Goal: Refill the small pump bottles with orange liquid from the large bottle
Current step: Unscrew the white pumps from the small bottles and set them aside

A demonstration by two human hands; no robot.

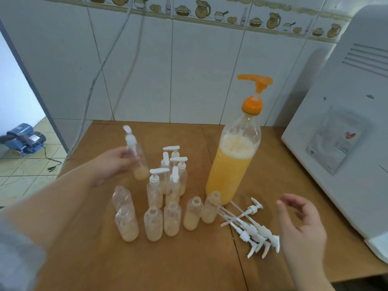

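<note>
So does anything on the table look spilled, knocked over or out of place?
No spill shows on the table, and every bottle on it stands upright. The only untidy spot is the loose white pump heads, lying crisscrossed right of the uncapped small bottles.

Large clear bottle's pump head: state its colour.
Orange, nozzle and collar alike, on the large clear plastic bottle's pump head; the head view shows it.

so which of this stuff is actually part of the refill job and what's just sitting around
Part of the job:
- large bottle of orange liquid, orange pump on
- small bottle held in the left hand
- uncapped small bottles in the front row
- capped small bottles behind them
- loose white pumps near the right hand

Just lying about:
- white appliance on the right
- blue machine on the floor
- cables on the wall
</note>
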